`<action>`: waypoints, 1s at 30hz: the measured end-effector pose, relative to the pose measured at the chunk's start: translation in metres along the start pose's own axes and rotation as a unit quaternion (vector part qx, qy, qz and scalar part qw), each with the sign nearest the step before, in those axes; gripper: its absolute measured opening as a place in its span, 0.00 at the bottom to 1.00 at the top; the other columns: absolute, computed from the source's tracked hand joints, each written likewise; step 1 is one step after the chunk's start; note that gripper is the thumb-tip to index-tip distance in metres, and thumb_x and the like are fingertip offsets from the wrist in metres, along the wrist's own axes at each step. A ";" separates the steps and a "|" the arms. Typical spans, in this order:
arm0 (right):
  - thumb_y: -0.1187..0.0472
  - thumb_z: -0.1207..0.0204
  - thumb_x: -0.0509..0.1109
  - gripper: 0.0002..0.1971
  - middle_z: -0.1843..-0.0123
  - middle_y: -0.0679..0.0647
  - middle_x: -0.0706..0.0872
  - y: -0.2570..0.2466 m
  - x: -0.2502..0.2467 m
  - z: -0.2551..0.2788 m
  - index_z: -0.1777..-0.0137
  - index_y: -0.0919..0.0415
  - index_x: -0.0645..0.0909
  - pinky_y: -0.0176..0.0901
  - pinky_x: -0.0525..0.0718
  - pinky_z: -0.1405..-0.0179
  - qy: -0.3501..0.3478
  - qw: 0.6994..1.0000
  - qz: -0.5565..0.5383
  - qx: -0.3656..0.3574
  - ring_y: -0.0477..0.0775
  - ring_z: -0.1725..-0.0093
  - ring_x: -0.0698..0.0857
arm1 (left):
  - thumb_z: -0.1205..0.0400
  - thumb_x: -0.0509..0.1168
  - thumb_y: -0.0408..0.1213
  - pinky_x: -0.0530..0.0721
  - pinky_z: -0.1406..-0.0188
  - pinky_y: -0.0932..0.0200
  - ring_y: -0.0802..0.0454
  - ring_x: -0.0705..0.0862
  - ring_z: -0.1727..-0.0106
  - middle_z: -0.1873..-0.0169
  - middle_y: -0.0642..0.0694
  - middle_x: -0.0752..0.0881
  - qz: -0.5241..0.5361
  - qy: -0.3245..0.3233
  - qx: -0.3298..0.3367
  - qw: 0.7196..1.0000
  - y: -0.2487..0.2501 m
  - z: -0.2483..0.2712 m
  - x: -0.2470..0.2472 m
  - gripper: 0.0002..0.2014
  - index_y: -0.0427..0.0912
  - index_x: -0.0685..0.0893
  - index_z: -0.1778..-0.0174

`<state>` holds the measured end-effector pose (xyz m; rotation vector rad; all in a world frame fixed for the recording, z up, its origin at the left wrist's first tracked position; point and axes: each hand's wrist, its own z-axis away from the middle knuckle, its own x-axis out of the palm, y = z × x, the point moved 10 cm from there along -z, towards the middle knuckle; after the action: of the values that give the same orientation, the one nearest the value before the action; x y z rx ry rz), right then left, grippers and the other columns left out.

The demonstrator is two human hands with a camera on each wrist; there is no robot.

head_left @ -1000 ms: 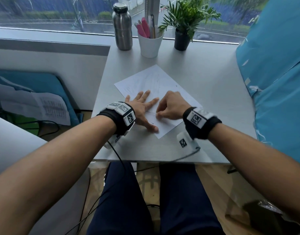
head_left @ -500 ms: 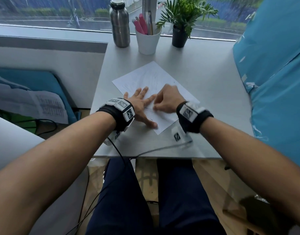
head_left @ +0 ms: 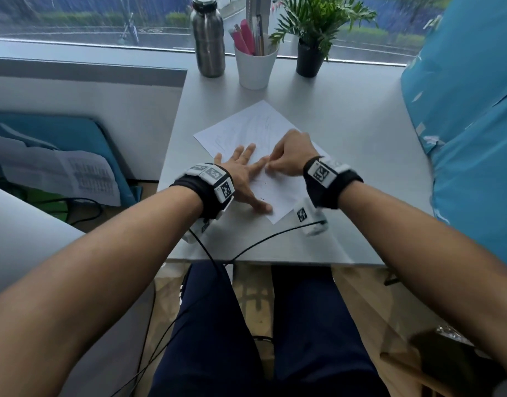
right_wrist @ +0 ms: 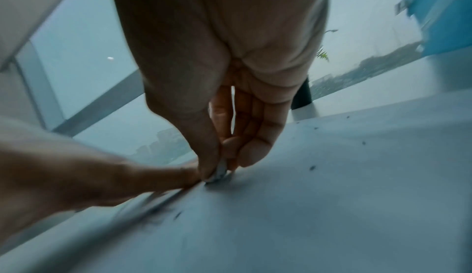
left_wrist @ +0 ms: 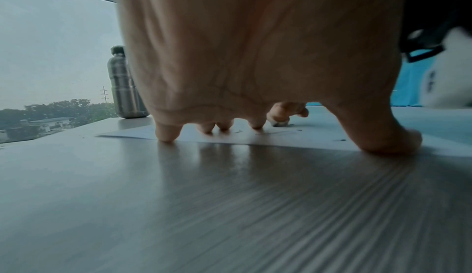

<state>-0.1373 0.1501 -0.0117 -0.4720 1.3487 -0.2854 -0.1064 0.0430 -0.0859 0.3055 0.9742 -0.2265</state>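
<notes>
A white sheet of paper (head_left: 246, 124) with faint pencil marks lies angled on the grey table (head_left: 347, 133). My left hand (head_left: 243, 173) lies flat on its near part, fingers spread and thumb near the front corner, pressing it down. My right hand (head_left: 289, 156) is just right of the left index finger. It pinches a small pale eraser (right_wrist: 219, 173) between thumb and fingers, with the eraser's tip on the paper (right_wrist: 332, 176). Dark crumbs lie scattered on the sheet. From the left wrist view the eraser (left_wrist: 278, 124) shows beyond my left hand's spread fingers (left_wrist: 168, 134).
At the table's far edge stand a steel bottle (head_left: 208, 38), a white cup of pens (head_left: 255, 67) and a potted plant (head_left: 312, 32). A blue cushion (head_left: 470, 110) borders the right side. Cables (head_left: 261, 242) trail over the near edge to my lap.
My right hand has slid the eraser a little farther up the sheet, up to the left index finger. The left hand has stayed flat on the paper.
</notes>
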 end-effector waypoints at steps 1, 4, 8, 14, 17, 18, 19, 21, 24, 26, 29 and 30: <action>0.59 0.37 0.80 0.05 0.63 0.52 0.92 0.000 0.000 -0.001 0.63 0.58 0.92 0.34 0.84 0.54 0.010 1.000 -0.002 0.002 0.45 0.61 0.86 | 0.46 0.65 0.83 0.34 0.22 0.29 0.47 0.29 0.16 0.18 0.51 0.26 0.004 -0.001 -0.001 1.000 0.000 0.000 0.000 0.68 0.64 0.31 0.18; 0.60 0.37 0.80 0.04 0.65 0.51 0.91 -0.008 0.021 0.022 0.64 0.58 0.92 0.37 0.87 0.58 -0.027 0.999 0.014 -0.040 0.44 0.64 0.87 | 0.46 0.65 0.84 0.33 0.22 0.30 0.48 0.29 0.17 0.18 0.52 0.25 0.007 0.001 0.004 1.000 0.000 0.000 0.002 0.69 0.63 0.31 0.18; 0.58 0.36 0.81 0.06 0.62 0.52 0.92 0.000 0.004 0.005 0.60 0.58 0.92 0.33 0.82 0.58 -0.024 1.000 0.002 -0.001 0.43 0.64 0.85 | 0.46 0.65 0.83 0.33 0.23 0.30 0.47 0.29 0.16 0.18 0.52 0.25 0.007 0.002 0.000 1.000 -0.001 -0.001 0.001 0.69 0.63 0.31 0.18; 0.60 0.37 0.79 0.04 0.65 0.52 0.92 -0.015 0.025 0.028 0.63 0.60 0.92 0.42 0.89 0.55 -0.050 0.997 0.015 -0.053 0.47 0.63 0.89 | 0.47 0.65 0.84 0.34 0.22 0.30 0.48 0.30 0.16 0.18 0.52 0.26 0.008 0.010 0.003 1.000 -0.001 -0.002 0.001 0.71 0.60 0.29 0.18; 0.58 0.36 0.80 0.07 0.63 0.53 0.92 -0.007 0.008 0.008 0.60 0.59 0.93 0.39 0.87 0.52 -0.035 0.999 0.020 -0.013 0.47 0.61 0.88 | 0.47 0.65 0.84 0.34 0.22 0.30 0.48 0.30 0.16 0.18 0.52 0.26 0.012 0.008 0.005 1.000 0.000 -0.002 0.001 0.71 0.60 0.30 0.17; 0.58 0.36 0.80 0.07 0.62 0.53 0.92 -0.003 -0.002 -0.002 0.59 0.59 0.93 0.37 0.86 0.50 -0.012 1.000 0.014 0.002 0.48 0.61 0.87 | 0.47 0.65 0.84 0.34 0.22 0.30 0.48 0.30 0.16 0.18 0.52 0.27 0.012 0.011 0.004 1.000 0.000 -0.002 0.000 0.71 0.60 0.31 0.17; 0.58 0.36 0.79 0.07 0.62 0.53 0.91 -0.001 -0.007 -0.009 0.59 0.59 0.93 0.37 0.85 0.51 0.007 1.000 0.007 0.007 0.48 0.61 0.86 | 0.47 0.66 0.83 0.34 0.22 0.30 0.48 0.30 0.16 0.17 0.52 0.27 0.016 0.012 0.005 1.000 0.000 -0.002 0.000 0.71 0.60 0.31 0.17; 0.59 0.37 0.78 0.06 0.64 0.53 0.91 -0.006 0.004 -0.003 0.62 0.59 0.92 0.39 0.87 0.53 0.005 1.000 0.007 -0.008 0.48 0.62 0.87 | 0.46 0.67 0.82 0.34 0.22 0.30 0.48 0.30 0.16 0.17 0.52 0.27 0.024 0.009 0.004 1.000 0.000 -0.001 -0.001 0.71 0.59 0.31 0.17; 0.59 0.40 0.81 0.05 0.67 0.51 0.91 -0.020 0.031 0.027 0.65 0.59 0.92 0.40 0.88 0.59 -0.077 0.995 0.028 -0.060 0.47 0.64 0.88 | 0.45 0.67 0.82 0.34 0.21 0.30 0.48 0.30 0.16 0.18 0.52 0.26 0.017 0.010 0.008 1.000 -0.001 -0.002 0.000 0.71 0.59 0.29 0.17; 0.58 0.40 0.81 0.07 0.66 0.51 0.91 -0.013 0.020 0.011 0.63 0.58 0.92 0.40 0.88 0.57 -0.065 0.997 0.029 -0.035 0.45 0.66 0.87 | 0.46 0.67 0.83 0.34 0.21 0.30 0.48 0.30 0.16 0.18 0.52 0.26 0.019 0.008 0.008 1.000 -0.001 -0.001 0.001 0.71 0.60 0.30 0.17; 0.58 0.37 0.80 0.06 0.62 0.54 0.92 -0.003 -0.004 -0.013 0.61 0.59 0.92 0.38 0.87 0.54 0.003 1.000 0.012 -0.005 0.39 0.69 0.84 | 0.46 0.67 0.82 0.34 0.21 0.30 0.48 0.30 0.16 0.17 0.52 0.27 0.015 0.012 0.004 1.000 0.000 -0.001 0.001 0.71 0.59 0.31 0.17; 0.58 0.37 0.80 0.06 0.62 0.54 0.92 -0.005 0.000 -0.012 0.61 0.59 0.92 0.38 0.87 0.54 0.007 1.000 0.015 -0.013 0.40 0.67 0.85 | 0.46 0.67 0.82 0.34 0.21 0.30 0.48 0.30 0.16 0.18 0.52 0.27 0.018 0.012 0.003 1.000 0.000 -0.001 0.000 0.71 0.59 0.31 0.17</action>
<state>-0.1489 0.1438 -0.0112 -0.4713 1.3739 -0.2466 -0.1076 0.0431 -0.0862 0.3322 0.9916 -0.1935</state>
